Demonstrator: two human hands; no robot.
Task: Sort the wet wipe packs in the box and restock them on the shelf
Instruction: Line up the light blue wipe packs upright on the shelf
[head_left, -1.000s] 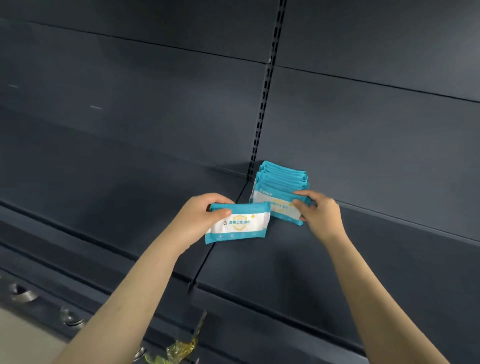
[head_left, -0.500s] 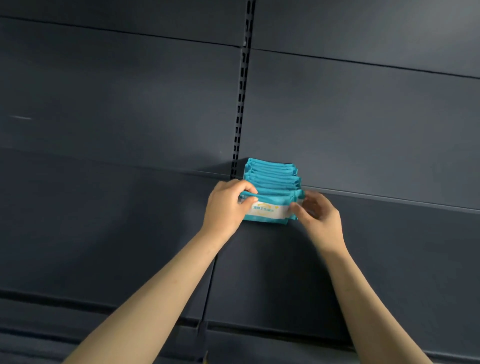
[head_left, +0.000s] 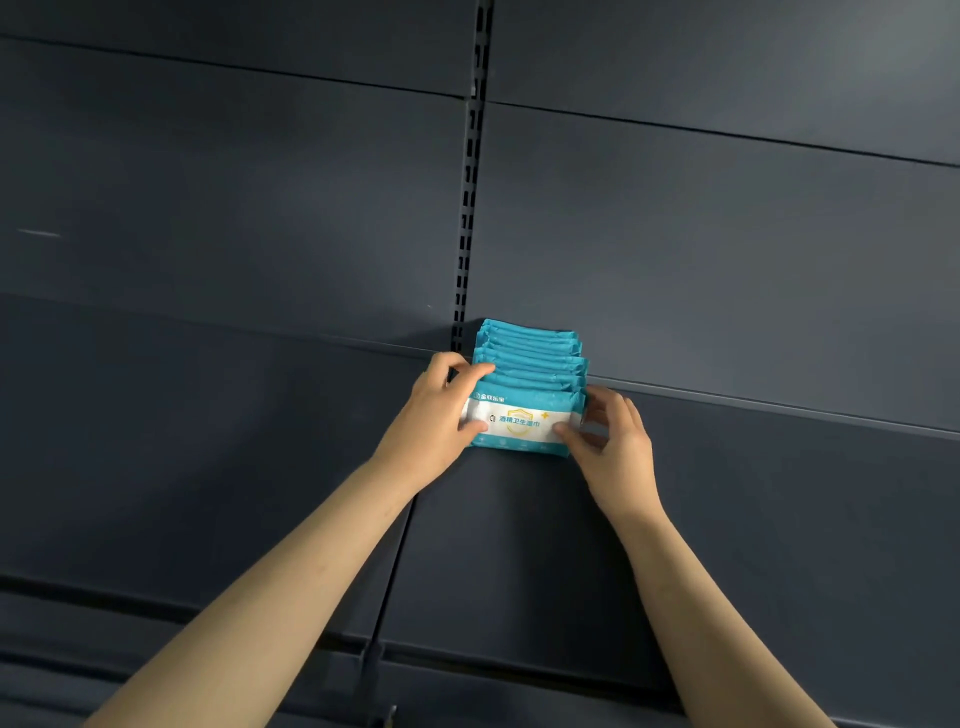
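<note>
A row of several teal wet wipe packs (head_left: 530, 358) stands upright on the dark shelf (head_left: 519, 545), against its back panel. The front wet wipe pack (head_left: 522, 422), teal with a white label, faces me at the head of the row. My left hand (head_left: 434, 421) grips its left end, thumb on the front and fingers over the top edge. My right hand (head_left: 610, 441) pinches its right end, thumb on the label and fingers behind. The box is out of view.
A slotted upright rail (head_left: 470, 208) runs down the back panel just left of the row. The shelf's front edge (head_left: 519, 670) crosses the bottom of the view. Bare dark shelf surface (head_left: 779, 519) lies to the right, and more to the left.
My left hand carried a pack from the left and set it at the front of the row. My right hand shifted from the earlier front pack to the new pack's right end.
</note>
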